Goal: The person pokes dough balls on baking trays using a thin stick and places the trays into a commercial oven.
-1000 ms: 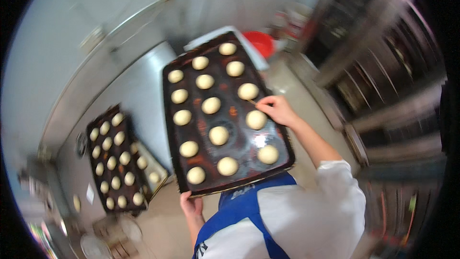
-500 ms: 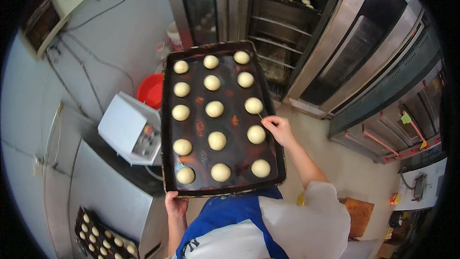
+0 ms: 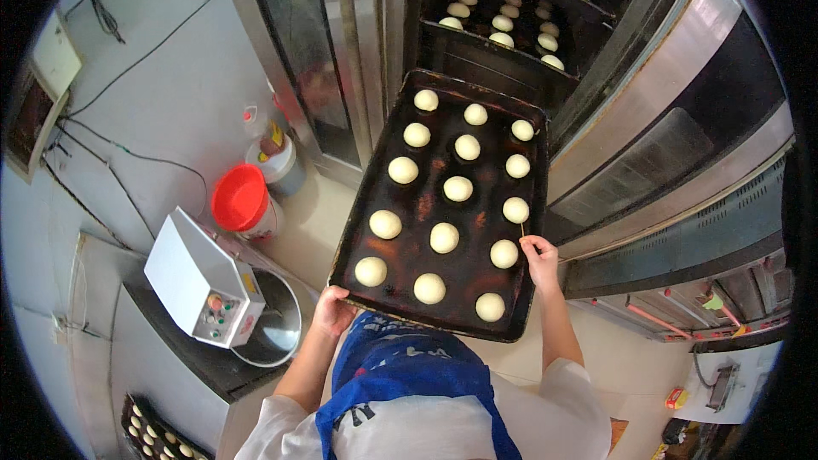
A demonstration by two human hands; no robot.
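Observation:
A dark baking tray (image 3: 400, 298) carrying several round, pale dough balls (image 3: 444, 238) in three columns is held in front of me, its far end at the oven-like cabinet's opening. My left hand (image 3: 334, 311) is closed on the near left corner, thumb over the rim and other fingers hidden beneath. At the right rim, my right hand (image 3: 542, 262) pinches a thin, light stick (image 3: 522, 228) like a toothpick. The stick points at a dough ball (image 3: 515, 209) in the right column. Whether the right hand also bears the tray's weight is hard to see.
Ahead stands a tall steel cabinet (image 3: 503, 72) with racks of dough balls and its door (image 3: 673, 119) open at right. To the left are a red basin (image 3: 239, 196), a white-cased mixer (image 3: 204, 281) with a metal bowl (image 3: 285, 324), and another tray (image 3: 141, 439) of dough balls.
I have moved forward to the cabinet with the tray, which is now tilted clockwise with its far end at the opening. Both hands keep their places; the stick stays by the same dough ball.

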